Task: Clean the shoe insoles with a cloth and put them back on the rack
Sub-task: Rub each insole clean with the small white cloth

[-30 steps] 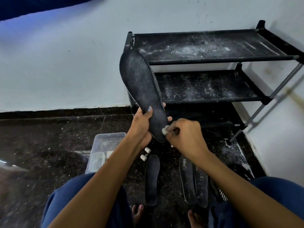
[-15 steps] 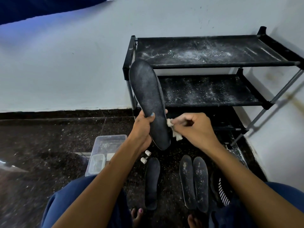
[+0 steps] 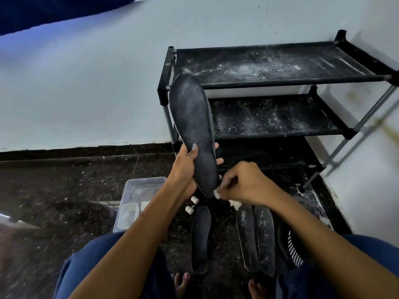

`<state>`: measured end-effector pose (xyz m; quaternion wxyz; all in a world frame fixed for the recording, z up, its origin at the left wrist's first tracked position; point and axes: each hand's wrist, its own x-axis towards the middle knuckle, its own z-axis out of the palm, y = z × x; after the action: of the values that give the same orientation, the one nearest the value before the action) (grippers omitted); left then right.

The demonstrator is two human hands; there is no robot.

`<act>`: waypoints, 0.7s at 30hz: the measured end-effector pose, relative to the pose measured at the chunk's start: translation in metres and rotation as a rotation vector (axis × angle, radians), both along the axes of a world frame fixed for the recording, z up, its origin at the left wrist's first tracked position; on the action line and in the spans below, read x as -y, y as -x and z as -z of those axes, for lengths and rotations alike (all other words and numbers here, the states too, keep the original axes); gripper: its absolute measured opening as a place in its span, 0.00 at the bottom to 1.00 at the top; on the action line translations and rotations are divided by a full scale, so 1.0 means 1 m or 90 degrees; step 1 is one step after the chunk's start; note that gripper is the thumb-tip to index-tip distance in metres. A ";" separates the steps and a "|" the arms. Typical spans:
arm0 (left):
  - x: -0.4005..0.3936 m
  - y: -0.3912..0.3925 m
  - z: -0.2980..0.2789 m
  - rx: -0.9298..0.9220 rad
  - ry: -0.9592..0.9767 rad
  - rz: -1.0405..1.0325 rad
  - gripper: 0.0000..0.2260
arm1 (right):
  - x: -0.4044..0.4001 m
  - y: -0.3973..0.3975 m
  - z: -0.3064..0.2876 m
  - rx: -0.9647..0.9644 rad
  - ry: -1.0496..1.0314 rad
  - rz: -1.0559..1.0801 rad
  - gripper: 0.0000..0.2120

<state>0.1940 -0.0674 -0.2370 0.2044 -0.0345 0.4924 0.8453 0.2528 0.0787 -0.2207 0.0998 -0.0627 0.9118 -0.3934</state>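
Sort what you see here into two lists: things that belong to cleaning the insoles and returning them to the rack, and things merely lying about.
Belongs to the job:
- held insole, gripped by the left hand
- white cloth, pinched in the right hand
- single floor insole
- paired floor insoles
- dusty rack

Just lying about:
- clear plastic container
- two small white cylinders
- striped item

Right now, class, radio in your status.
Left hand grips insole. Right hand pinches cloth at its heel. Rack dusty, nothing blocking.

Bare forearms, navy trousers (image 3: 121,266), painted toenails (image 3: 186,276).
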 end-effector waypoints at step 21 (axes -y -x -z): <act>-0.002 0.002 -0.002 0.016 -0.042 -0.008 0.13 | 0.009 -0.005 -0.002 -0.065 0.165 0.042 0.04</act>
<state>0.1920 -0.0650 -0.2345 0.2064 -0.0412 0.4612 0.8620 0.2575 0.0697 -0.2183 0.0318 -0.0652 0.8587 -0.5073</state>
